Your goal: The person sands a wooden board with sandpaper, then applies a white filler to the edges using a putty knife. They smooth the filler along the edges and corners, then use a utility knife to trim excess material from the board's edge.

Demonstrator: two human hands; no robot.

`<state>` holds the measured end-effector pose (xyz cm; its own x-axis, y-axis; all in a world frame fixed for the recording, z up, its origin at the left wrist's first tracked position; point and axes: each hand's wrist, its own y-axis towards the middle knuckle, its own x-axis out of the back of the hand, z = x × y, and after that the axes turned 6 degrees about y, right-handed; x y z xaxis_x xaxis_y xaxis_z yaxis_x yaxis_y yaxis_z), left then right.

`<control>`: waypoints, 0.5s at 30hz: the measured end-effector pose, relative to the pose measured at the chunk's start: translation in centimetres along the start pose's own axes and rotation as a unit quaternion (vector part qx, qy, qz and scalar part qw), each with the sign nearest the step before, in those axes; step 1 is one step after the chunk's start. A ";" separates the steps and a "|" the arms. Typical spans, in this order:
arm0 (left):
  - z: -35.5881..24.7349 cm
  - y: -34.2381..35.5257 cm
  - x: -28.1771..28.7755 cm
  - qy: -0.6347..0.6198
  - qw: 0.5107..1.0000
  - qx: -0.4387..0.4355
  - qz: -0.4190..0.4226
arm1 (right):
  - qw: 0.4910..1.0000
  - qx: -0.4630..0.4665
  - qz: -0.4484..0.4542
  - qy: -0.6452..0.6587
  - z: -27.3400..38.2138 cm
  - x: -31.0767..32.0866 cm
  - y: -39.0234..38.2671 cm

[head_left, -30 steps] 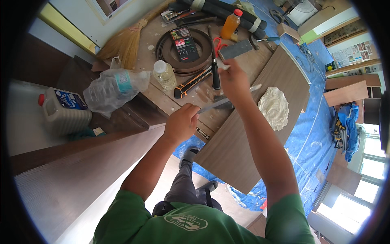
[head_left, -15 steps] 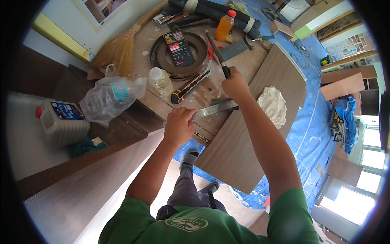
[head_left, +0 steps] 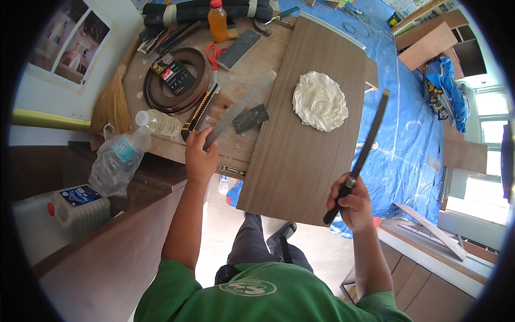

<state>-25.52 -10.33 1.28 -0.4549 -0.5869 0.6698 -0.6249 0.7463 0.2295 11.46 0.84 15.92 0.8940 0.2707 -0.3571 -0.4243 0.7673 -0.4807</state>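
Note:
My left hand (head_left: pixel 200 155) grips a thin metal ruler (head_left: pixel 228 116) at its near end; the strip slants up and away over the worktable. In my right hand (head_left: pixel 354 201) is a long, flat, dark file (head_left: pixel 370 134), held by its black handle and pointing up past the right edge of a brown wood-grain board (head_left: pixel 292 166). A round white heap of paste (head_left: pixel 320 101) lies on the board. Beside the ruler is a small dark block (head_left: pixel 250 118). An orange-and-black utility knife (head_left: pixel 201 110) lies just beyond my left hand.
On the worktable (head_left: pixel 161 147) are a coil of brown edging (head_left: pixel 149 88), a phone (head_left: pixel 173 73), red scissors (head_left: pixel 214 56), a hammer (head_left: pixel 262 28) and an orange-liquid bottle (head_left: pixel 217 24). A crumpled plastic bag (head_left: pixel 110 166) and white jug (head_left: pixel 80 206) are left. Blue sheeting (head_left: pixel 413 134) covers the right floor.
My right hand has swung from over the table to the right, near the board's near corner, carrying the file. My left hand still holds the ruler, now pointing farther away. The view has shifted right.

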 end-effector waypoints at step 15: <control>-0.9 7.2 -6.1 0.140 0.987 -0.045 0.060 | 0.974 0.066 -0.214 0.021 -7.3 13.3 -11.3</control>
<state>-26.69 -1.10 -0.56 -0.3206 -0.3923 0.8621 -0.5126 0.8373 0.1904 27.06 -8.48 10.78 0.9773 -0.1126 -0.1793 0.0114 0.8737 -0.4864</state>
